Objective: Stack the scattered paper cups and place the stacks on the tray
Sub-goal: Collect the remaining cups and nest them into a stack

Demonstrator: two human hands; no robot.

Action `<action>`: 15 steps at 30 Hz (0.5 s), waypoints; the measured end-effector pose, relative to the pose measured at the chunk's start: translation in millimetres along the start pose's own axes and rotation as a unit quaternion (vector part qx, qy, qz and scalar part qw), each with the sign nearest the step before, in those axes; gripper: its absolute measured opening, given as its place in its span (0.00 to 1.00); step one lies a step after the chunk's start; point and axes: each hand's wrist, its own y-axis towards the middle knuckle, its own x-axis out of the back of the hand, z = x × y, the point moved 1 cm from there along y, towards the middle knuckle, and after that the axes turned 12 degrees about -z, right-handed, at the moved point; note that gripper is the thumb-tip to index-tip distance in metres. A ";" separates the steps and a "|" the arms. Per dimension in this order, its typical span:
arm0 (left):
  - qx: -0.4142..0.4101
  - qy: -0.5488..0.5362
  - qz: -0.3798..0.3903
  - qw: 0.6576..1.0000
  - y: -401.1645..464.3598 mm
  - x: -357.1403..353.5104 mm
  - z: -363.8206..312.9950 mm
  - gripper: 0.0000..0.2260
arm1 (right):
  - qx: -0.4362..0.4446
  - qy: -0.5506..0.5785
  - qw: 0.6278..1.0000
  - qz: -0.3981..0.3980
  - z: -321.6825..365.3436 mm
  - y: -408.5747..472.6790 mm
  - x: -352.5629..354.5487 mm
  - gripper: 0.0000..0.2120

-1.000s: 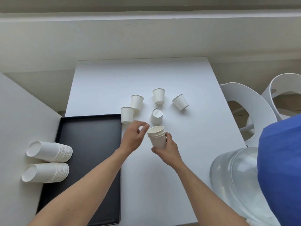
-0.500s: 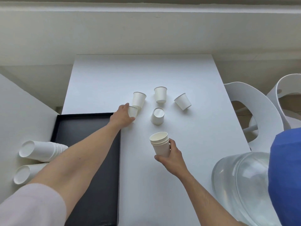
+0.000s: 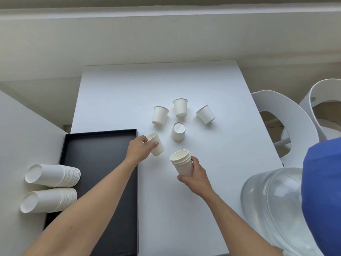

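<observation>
The tabletop [image 3: 118, 100] is smooth, matt white. The tray [image 3: 99, 163] looks like matt black plastic with a thin raised rim. The loose paper cups [image 3: 160, 115] are plain matt white paper, as are the 2 lying stacks [image 3: 55, 175]. The water jug [image 3: 273, 204] is clear, glossy plastic. The chair [image 3: 287, 115] is smooth white plastic.

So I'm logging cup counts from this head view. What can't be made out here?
- Right hand's stack: a few nested rims show, exact count unclear; right hand covers the base.
- Two lying stacks at the tray's left edge: rims too tightly packed to count.
- Tray's near end: hidden under the left forearm, cut by the frame's bottom edge.
- Cup in left hand: the cup is tilted, its inside unseen.
</observation>
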 end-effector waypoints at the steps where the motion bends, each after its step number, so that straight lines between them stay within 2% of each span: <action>1: -0.002 -0.025 -0.001 1.000 -2.9 2.2 -0.5 0.19 | 0.002 -0.008 1.000 -0.003 -0.8 0.1 0.3 0.32; 4: -0.027 -0.082 0.009 0.996 -12.5 7.3 -5.6 0.21 | 0.010 -0.028 1.000 -0.009 -2.6 -1.2 0.5 0.31; 8: -0.082 -0.131 0.064 0.986 -26.2 6.0 -20.1 0.22 | 0.027 -0.047 0.998 -0.007 -3.2 -2.6 -2.8 0.31; 15: -0.147 -0.037 0.170 0.974 -43.8 -11.6 -28.8 0.21 | 0.026 -0.006 0.999 -0.024 12.2 -0.2 -8.6 0.31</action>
